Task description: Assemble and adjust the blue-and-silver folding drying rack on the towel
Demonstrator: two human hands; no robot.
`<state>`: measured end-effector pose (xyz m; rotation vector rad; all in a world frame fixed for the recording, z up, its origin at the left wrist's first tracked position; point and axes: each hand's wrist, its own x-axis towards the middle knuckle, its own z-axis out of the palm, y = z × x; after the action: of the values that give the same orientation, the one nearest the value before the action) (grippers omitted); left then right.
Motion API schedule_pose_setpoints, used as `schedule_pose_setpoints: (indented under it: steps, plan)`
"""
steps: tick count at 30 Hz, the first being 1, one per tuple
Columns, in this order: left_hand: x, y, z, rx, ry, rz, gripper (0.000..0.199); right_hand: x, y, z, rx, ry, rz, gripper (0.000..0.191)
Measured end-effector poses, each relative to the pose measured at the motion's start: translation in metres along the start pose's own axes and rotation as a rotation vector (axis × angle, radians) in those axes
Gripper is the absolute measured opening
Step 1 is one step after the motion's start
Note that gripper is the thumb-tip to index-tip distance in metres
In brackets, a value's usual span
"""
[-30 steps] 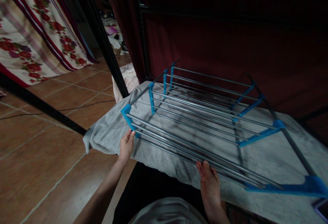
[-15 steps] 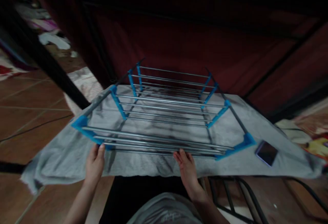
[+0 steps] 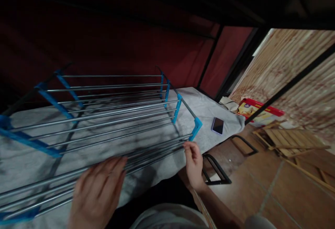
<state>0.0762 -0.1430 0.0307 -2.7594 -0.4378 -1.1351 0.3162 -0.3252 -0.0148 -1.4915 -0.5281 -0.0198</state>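
Note:
A rack (image 3: 115, 119) of thin metal rods with blue plastic brackets lies across a grey cloth (image 3: 201, 106). My left hand (image 3: 98, 192) is over the front rods, palm down with its fingers stretched out, touching or just above them. At the right end of those front rods is my right hand (image 3: 193, 162), fingers curled and fingertips against the rod ends beside the blue corner bracket (image 3: 195, 128). The curled fingers hide their exact contact point. The rack's left side runs out of view.
A phone (image 3: 217, 126) lies on the cloth right of the rack. Dark metal chair frames (image 3: 216, 169) stand below the cloth's edge. Folded wooden slatted furniture (image 3: 290, 138) and a red-yellow package (image 3: 259, 110) are on the right. A dark red panel (image 3: 117, 47) rises behind.
The view has swung right. My left hand has left the front-left corner and moved right over the front rods. My right hand has slid right to the rods' ends, fingers now curled.

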Motion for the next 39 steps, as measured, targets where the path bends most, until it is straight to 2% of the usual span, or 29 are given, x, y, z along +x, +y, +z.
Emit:
schedule_pose_setpoints:
  steps: [2, 5, 8, 11, 13, 19, 28, 33, 39]
  plan:
    - [0.038, 0.031, 0.013, 0.026, -0.081, 0.117, 0.047, 0.021, 0.001, -0.011, -0.097, 0.113, -0.113, 0.022]
    - [0.077, 0.063, 0.042, -0.016, -0.223, 0.178, 0.040, 0.045, 0.012, -0.024, -0.198, 0.132, -0.171, 0.041]
    - [0.097, 0.079, 0.072, -0.067, -0.372, 0.185, 0.044, 0.056, 0.024, -0.033, -0.196, 0.089, -0.141, 0.051]
    - [0.111, 0.086, 0.088, -0.105, -0.515, 0.187, 0.048, 0.061, 0.032, -0.036, -0.152, 0.019, -0.114, 0.055]
    - [0.121, 0.089, 0.089, -0.105, -0.555, 0.172, 0.045, 0.065, 0.034, -0.036, -0.156, -0.027, -0.131, 0.056]
    - [0.137, 0.091, 0.075, -0.091, -0.558, 0.153, 0.041, 0.080, 0.030, -0.036, -0.287, -0.107, -0.210, 0.056]
    - [0.144, 0.091, 0.068, -0.107, -0.463, 0.142, 0.041, 0.090, 0.020, -0.036, -0.295, -0.136, -0.230, 0.054]
    - [0.148, 0.093, 0.066, -0.130, -0.466, 0.128, 0.044, 0.091, 0.019, -0.035, -0.296, -0.117, -0.234, 0.050]
    - [0.151, 0.095, 0.065, -0.124, -0.531, 0.124, 0.050, 0.090, 0.021, -0.033, -0.274, -0.096, -0.229, 0.046]
